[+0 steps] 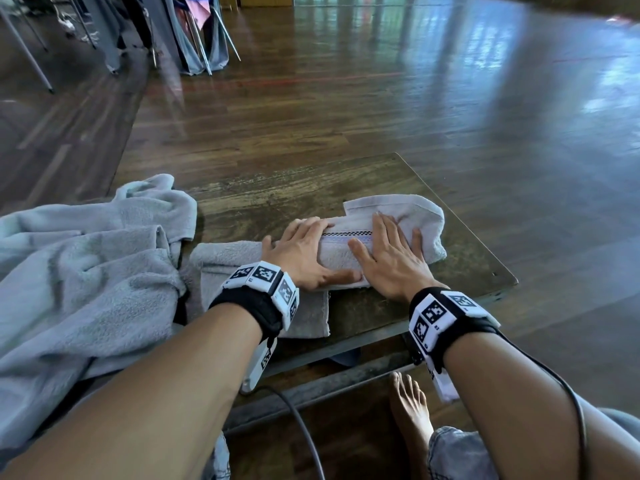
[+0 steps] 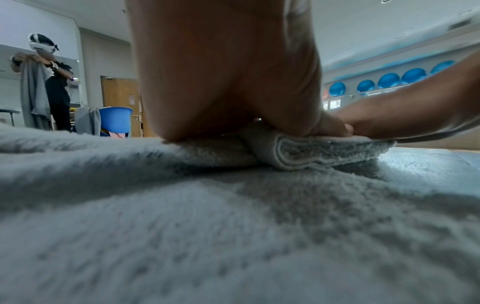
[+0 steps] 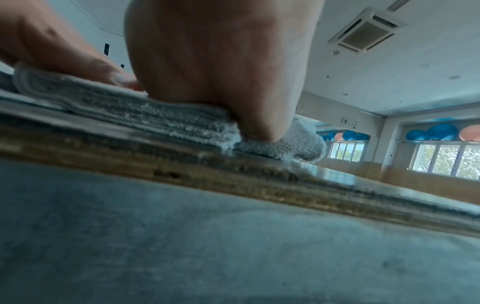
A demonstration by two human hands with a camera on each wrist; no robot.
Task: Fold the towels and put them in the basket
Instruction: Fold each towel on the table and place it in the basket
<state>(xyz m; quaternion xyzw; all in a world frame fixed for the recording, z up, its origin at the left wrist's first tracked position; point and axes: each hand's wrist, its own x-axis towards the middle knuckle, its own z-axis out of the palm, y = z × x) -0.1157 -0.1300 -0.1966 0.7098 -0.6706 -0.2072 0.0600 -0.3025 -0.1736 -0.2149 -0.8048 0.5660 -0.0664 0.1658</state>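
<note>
A small grey towel with a checkered band lies partly folded on the low wooden table. My left hand lies flat on its left half, fingers straight, pressing it down. My right hand presses flat on the middle of the same towel, thumb out to the left. The layered folded edge shows in the left wrist view under my palm, and the same stack under my right palm. Another flat grey towel lies under my left wrist. No basket of mine is in view.
A heap of large grey towels covers the table's left side and hangs off it. The table's near edge is just behind my wrists; my bare foot is below. Chair legs stand far left. Another person holds a towel by a blue bin.
</note>
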